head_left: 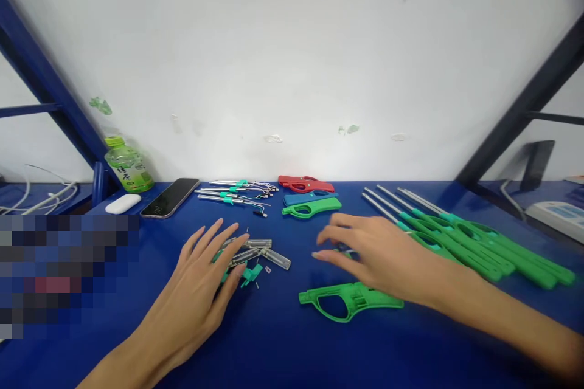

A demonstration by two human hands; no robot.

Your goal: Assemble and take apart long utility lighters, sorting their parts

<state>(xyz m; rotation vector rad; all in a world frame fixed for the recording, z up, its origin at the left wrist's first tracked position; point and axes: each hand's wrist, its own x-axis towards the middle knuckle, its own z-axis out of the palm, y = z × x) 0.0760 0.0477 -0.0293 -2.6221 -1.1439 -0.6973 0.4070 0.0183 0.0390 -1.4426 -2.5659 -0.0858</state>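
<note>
My left hand (201, 279) lies flat with fingers spread over a small pile of clear and green lighter parts (260, 255) on the blue table. My right hand (378, 252) hovers open, fingers stretched to the left, just above a green lighter shell (347, 301). Something small and green shows under its fingers, too hidden to name. Neither hand grips anything that I can see.
Red (305, 183), blue (310, 197) and green (312, 208) shells lie at the back centre, beside metal tubes with wires (237, 191). Several assembled green lighters (460, 237) lie at the right. A phone (170, 197), a white case (123, 203) and a green bottle (128, 167) stand back left.
</note>
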